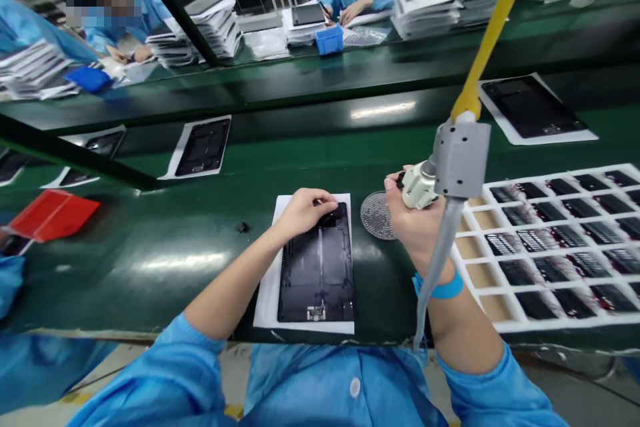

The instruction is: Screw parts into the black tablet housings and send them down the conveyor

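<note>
On the green bench in front of me, a black tablet back shell [313, 274] with a small circuit board at its near end lies on a white sheet [269, 300]. My left hand [305, 209] rests at the shell's far edge, its fingers closed together; whatever they pinch is too small to make out. Off to the right, my right hand [407, 220] is wrapped around a pale powered screwdriver [420, 186], whose grey upper body hangs from a yellow strap. Its tip is hidden. Beside and partly behind that hand lies a round perforated metal plate [377, 216].
A white compartment tray [493, 287] of dark parts stands at the right. More tablet shells [205, 147] on sheets lie along the far belt. A red folder [54, 214] and a small black piece [243, 227] are at left. Co-workers sit opposite behind paper stacks [215, 27].
</note>
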`<state>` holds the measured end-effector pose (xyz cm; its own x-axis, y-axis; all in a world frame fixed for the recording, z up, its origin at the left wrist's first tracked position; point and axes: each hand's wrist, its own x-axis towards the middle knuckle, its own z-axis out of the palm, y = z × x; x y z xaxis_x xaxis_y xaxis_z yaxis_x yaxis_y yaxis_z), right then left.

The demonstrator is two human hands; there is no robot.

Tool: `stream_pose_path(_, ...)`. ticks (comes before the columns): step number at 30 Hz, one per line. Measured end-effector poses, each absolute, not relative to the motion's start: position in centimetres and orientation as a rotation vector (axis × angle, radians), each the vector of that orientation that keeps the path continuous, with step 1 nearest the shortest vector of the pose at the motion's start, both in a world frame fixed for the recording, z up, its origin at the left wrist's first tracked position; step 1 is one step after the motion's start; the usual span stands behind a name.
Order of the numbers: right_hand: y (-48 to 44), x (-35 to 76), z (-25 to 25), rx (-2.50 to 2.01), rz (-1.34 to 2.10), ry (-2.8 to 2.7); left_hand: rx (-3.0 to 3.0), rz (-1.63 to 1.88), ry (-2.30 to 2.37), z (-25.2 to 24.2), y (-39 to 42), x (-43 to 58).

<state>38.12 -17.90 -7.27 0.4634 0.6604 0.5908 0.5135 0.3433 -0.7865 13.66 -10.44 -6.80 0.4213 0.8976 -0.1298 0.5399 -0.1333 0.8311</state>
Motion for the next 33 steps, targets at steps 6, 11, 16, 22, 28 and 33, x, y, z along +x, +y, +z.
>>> stream_pose_path(6, -17.9, 37.7, -6.7, -1.244, 0.124, -1.222, 2.065, 0.573, 1.215, -10.1, -9.9, 15.9)
stream_pose_path(11, -18.0, 37.5, -6.5, -1.244, 0.091, -1.256, 2.118, 0.683, 1.343, -11.4, -10.0, 15.5)
stream_pose_path(16, -18.1, 37.4, -6.9, -1.226, 0.159, -1.229, 2.164, 0.679, 1.138, -12.0, -9.6, 14.5)
stream_pose_path(22, -17.8, 37.6, -8.8, -1.166, 0.236, -1.143, 2.394, 0.538, 1.145, -12.2, -9.8, 15.2)
stream_pose_path(28, -18.7, 36.7, -6.9, -1.144, 0.397, -1.013, 2.414, 0.512, 1.18, -12.1, -9.8, 15.9)
stream_pose_path(33, -19.4, 36.4, -6.3, -1.132, 0.424, -0.91, 2.409, 0.608, 1.112, -12.7, -9.5, 15.8)
